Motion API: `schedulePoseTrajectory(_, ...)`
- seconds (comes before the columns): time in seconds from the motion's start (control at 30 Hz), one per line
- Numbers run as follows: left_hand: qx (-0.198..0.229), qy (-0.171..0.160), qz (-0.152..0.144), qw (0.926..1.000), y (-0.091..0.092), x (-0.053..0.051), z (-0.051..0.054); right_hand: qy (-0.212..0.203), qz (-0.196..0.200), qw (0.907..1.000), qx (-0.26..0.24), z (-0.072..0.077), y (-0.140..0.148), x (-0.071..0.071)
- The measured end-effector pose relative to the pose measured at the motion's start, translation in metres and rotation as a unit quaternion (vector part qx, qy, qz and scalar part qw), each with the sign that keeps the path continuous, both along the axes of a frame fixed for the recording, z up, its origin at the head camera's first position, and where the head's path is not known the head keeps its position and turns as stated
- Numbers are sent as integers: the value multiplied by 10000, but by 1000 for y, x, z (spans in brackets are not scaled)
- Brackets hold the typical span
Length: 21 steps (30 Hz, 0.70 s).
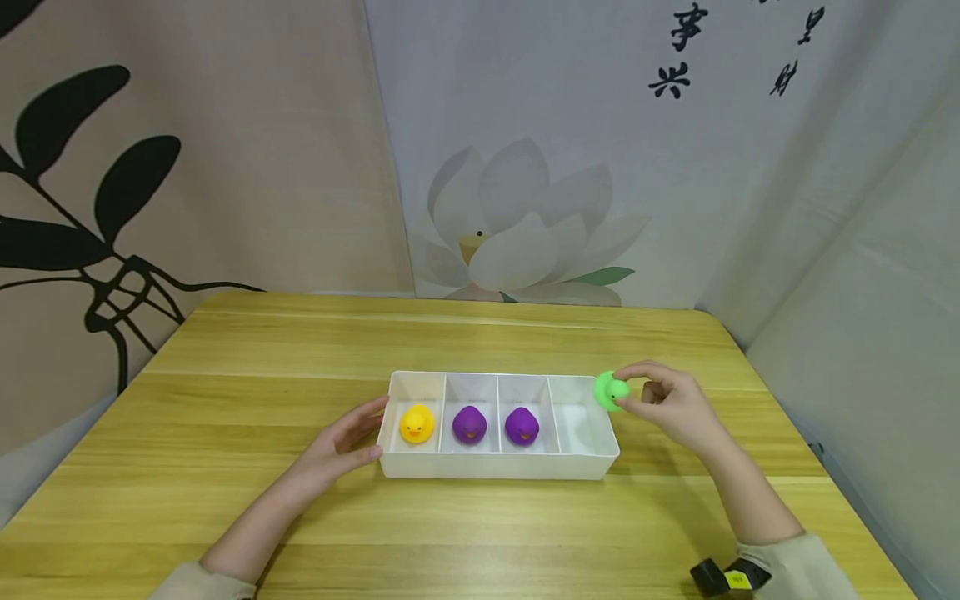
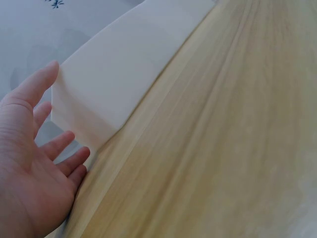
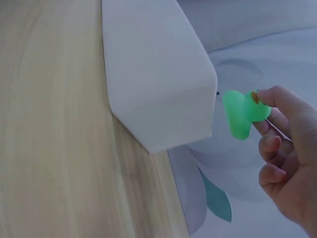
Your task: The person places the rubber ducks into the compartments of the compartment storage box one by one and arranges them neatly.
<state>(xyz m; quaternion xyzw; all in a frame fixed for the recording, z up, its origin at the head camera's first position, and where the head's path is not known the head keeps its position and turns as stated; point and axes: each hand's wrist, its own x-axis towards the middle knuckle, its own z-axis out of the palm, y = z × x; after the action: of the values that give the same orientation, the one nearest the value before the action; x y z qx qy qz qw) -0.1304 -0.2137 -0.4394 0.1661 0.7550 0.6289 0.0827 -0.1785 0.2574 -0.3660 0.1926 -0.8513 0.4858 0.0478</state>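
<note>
A white tray (image 1: 495, 467) with a row of divided compartments stands on the table. My left hand (image 1: 345, 446) rests against its left end, fingers and thumb loosely spread; in the left wrist view the hand (image 2: 44, 153) touches the tray's end wall. My right hand (image 1: 678, 408) pinches a green rubber duck (image 1: 609, 390) by its head, at the tray's right end near the rightmost compartment. In the right wrist view the green duck (image 3: 241, 114) hangs beside the tray wall (image 3: 163, 99). A yellow duck (image 1: 417, 424) and two purple ducks (image 1: 469, 425) occupy the other compartments, one in each.
Around the tray lies the wooden tabletop (image 1: 480, 542). Behind it hangs a cloth backdrop (image 1: 540, 83) with a printed lotus and characters. A black strap device (image 1: 731, 577) sits on the right wrist.
</note>
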Motion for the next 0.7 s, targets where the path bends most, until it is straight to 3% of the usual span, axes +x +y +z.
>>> schedulePoseTrajectory(0.7,59,-44,-9,10000,0,0,-2,-552,802,9938,544,-16,-22,-11)
